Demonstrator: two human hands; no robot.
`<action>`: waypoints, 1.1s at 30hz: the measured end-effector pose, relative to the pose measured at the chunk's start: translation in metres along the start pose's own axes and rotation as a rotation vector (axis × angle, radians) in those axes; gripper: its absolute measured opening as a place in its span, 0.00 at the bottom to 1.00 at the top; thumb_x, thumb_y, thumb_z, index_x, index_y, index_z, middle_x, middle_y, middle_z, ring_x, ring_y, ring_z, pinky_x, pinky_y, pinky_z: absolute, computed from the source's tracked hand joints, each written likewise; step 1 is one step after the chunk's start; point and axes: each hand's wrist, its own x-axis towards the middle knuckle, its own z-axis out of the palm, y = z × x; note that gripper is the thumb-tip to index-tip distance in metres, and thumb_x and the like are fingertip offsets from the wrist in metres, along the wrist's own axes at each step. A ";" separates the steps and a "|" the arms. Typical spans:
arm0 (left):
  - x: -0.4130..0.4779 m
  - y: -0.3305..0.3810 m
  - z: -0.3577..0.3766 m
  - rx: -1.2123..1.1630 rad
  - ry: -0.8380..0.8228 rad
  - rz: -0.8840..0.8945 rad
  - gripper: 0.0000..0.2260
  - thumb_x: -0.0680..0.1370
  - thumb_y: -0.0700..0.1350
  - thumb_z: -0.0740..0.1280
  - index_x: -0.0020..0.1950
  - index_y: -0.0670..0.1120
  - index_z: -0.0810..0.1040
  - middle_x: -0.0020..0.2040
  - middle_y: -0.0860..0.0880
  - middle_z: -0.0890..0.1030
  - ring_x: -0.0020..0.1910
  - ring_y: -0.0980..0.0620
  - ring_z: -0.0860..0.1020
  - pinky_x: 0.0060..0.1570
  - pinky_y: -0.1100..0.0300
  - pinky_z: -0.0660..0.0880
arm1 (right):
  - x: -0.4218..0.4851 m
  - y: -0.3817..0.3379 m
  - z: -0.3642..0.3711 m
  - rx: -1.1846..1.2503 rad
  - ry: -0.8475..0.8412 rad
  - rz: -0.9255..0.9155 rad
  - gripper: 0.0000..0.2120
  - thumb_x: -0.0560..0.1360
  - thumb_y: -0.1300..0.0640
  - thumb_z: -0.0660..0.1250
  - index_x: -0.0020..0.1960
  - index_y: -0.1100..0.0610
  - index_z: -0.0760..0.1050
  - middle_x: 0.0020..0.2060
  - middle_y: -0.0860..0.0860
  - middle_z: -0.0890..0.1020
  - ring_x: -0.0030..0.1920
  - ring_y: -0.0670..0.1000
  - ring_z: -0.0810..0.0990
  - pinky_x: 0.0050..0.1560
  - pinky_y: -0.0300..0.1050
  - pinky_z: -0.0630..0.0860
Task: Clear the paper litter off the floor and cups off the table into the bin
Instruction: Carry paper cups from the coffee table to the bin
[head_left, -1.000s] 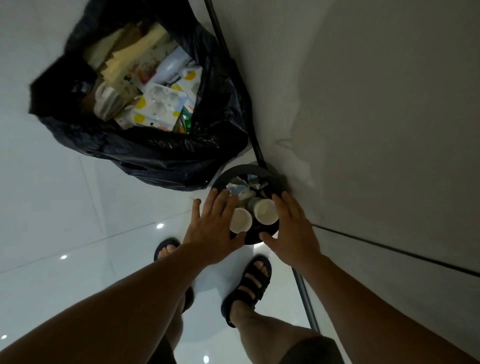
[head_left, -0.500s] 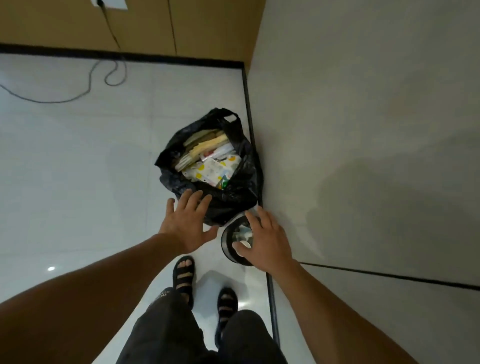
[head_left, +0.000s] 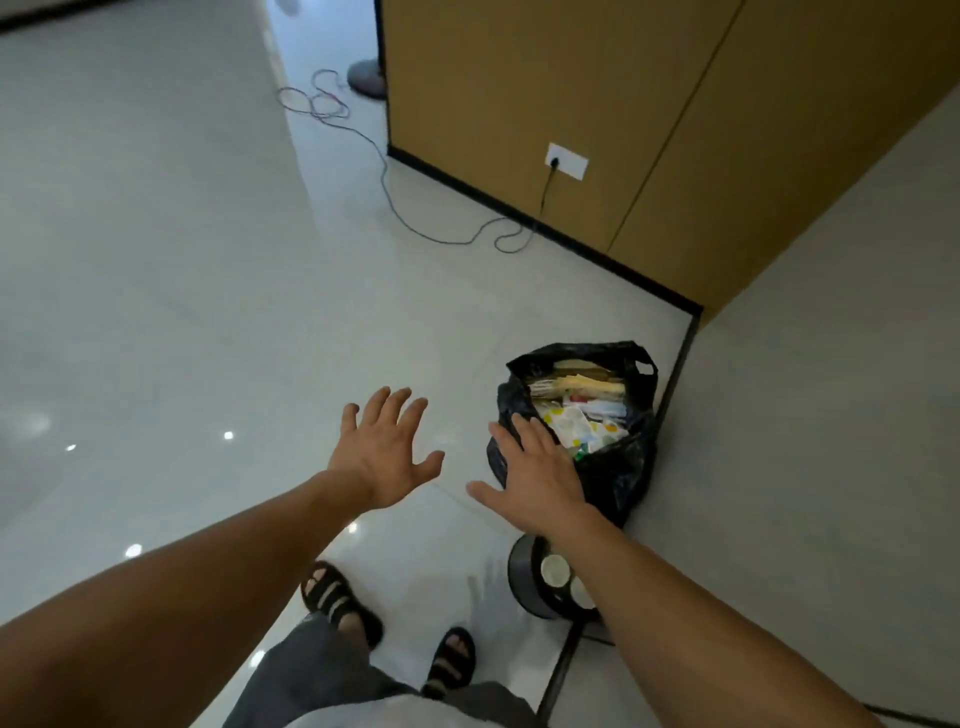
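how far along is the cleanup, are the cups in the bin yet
Done: two white paper cups sit in the small round black bin, next to a filled black plastic bag. In hand: nothing; left hand and right hand are both open, fingers spread. Left: the table is out of view, so remaining cups cannot be judged; no paper litter shows on the visible floor.

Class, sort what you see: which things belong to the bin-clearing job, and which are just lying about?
Job: round black bin; white cups inside it.
Lying about: black rubbish bag beside the bin; cable on the floor; wall socket.
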 end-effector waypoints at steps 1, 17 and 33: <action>-0.013 -0.017 -0.005 -0.019 0.021 -0.049 0.36 0.75 0.69 0.49 0.78 0.52 0.49 0.79 0.49 0.51 0.77 0.46 0.45 0.74 0.41 0.47 | 0.004 -0.018 -0.003 -0.022 -0.013 -0.036 0.43 0.73 0.28 0.55 0.80 0.45 0.44 0.80 0.51 0.45 0.78 0.54 0.41 0.75 0.59 0.50; -0.303 -0.370 -0.024 -0.203 0.263 -0.819 0.35 0.75 0.69 0.52 0.77 0.53 0.52 0.78 0.49 0.52 0.77 0.46 0.48 0.73 0.41 0.48 | 0.037 -0.475 0.033 -0.290 -0.064 -0.652 0.42 0.73 0.29 0.55 0.79 0.45 0.44 0.80 0.51 0.45 0.79 0.54 0.41 0.75 0.59 0.48; -0.431 -0.601 -0.015 -0.272 0.250 -1.260 0.34 0.76 0.67 0.52 0.77 0.53 0.52 0.79 0.50 0.51 0.77 0.47 0.47 0.73 0.41 0.48 | 0.089 -0.816 0.092 -0.404 -0.144 -1.074 0.42 0.73 0.28 0.57 0.79 0.45 0.47 0.80 0.51 0.47 0.79 0.55 0.44 0.75 0.60 0.52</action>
